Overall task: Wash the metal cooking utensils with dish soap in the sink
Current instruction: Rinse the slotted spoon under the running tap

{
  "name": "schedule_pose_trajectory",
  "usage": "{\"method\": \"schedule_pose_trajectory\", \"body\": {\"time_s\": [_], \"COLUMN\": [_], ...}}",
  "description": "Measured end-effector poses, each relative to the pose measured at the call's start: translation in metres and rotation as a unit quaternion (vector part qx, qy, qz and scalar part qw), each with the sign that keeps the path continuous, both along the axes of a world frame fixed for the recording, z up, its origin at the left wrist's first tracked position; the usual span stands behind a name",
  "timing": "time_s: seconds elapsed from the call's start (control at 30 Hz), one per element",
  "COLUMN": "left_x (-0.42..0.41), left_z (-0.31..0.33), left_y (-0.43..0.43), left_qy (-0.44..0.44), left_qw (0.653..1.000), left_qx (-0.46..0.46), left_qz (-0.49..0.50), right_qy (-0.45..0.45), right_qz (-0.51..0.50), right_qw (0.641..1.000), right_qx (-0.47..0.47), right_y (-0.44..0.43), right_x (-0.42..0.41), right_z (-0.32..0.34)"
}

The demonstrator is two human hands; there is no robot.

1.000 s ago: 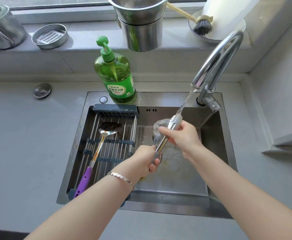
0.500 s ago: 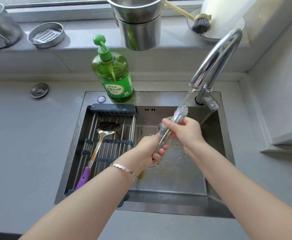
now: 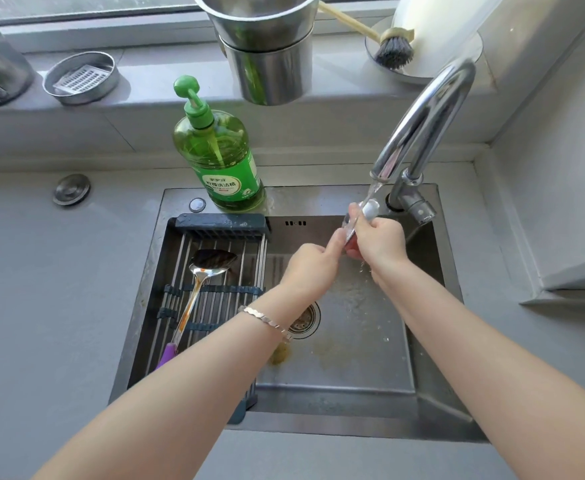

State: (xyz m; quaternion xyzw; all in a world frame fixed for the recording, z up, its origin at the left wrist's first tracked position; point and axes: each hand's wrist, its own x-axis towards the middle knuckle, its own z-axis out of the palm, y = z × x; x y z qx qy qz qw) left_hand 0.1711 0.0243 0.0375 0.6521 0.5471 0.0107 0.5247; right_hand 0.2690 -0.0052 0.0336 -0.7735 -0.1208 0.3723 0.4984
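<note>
Steel sink (image 3: pixel 336 372) | left hand (image 3: pixel 313 268) and right hand (image 3: pixel 377 240) both grasp white-ended metal utensil (image 3: pixel 370 208) under water from curved chrome tap (image 3: pixel 429 109) | left dark-framed wire rack (image 3: pixel 221 226) holds purple-handled steel spoon (image 3: pixel 211 261)

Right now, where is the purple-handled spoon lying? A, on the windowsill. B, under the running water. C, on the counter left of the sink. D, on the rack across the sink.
D: the purple-handled spoon lies on the rack over the left of the sink; the left hand and right hand hold a different utensil under the water.
</note>
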Motion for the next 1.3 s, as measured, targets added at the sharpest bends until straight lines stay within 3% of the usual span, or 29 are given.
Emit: {"method": "schedule_pose_trajectory", "body": {"time_s": [0.07, 0.23, 0.37, 0.5, 0.63, 0.73, 0.83, 0.93, 1.0, 1.07, 1.2, 1.3], "left_x": [-0.005, -0.026, -0.044, -0.054, -0.056, -0.050, -0.040, -0.028, -0.021, -0.015, 0.001, 0.011], "left_z": [-0.004, -0.006, -0.007, -0.007, -0.006, -0.003, -0.002, -0.002, -0.002, 0.000, 0.006, 0.013], "left_y": [0.005, 0.006, 0.005, 0.005, 0.003, 0.001, 0.001, 0.003, 0.006, 0.008, 0.004, 0.006], "left_qy": [-0.006, -0.138, -0.195, -0.240, -0.241, -0.208, -0.167, -0.156, -0.149, -0.109, 0.023, 0.106], "left_qw": [1.000, 0.948, 0.886, 0.829, 0.816, 0.830, 0.868, 0.920, 0.964, 0.992, 0.967, 0.939], "left_qx": [-0.028, -0.271, -0.395, -0.465, -0.492, -0.493, -0.450, -0.342, -0.210, -0.045, 0.153, 0.204], "left_qz": [0.013, 0.098, 0.145, 0.199, 0.185, 0.156, 0.131, 0.112, 0.064, -0.035, -0.201, -0.254], "right_qy": [0.052, 0.281, 0.283, 0.281, 0.371, 0.365, 0.341, 0.316, 0.323, 0.345, 0.347, 0.375], "right_qz": [0.019, -0.046, -0.022, -0.059, 0.005, -0.012, -0.035, -0.050, -0.117, -0.208, -0.257, -0.260], "right_qw": [0.998, 0.954, 0.957, 0.958, 0.927, 0.925, 0.930, 0.936, 0.920, 0.882, 0.856, 0.831], "right_qx": [0.008, 0.090, 0.061, 0.021, 0.052, 0.104, 0.131, 0.150, 0.191, 0.244, 0.285, 0.317], "right_y": [0.000, -0.006, -0.006, -0.001, 0.001, 0.001, -0.001, -0.001, 0.001, 0.003, -0.004, -0.010], "right_x": [-0.002, -0.016, -0.027, -0.030, -0.042, -0.044, -0.039, -0.029, -0.021, -0.012, -0.002, 0.001], "right_z": [-0.003, -0.012, -0.016, -0.019, -0.007, -0.005, -0.003, 0.003, 0.008, 0.010, 0.007, 0.003]}}
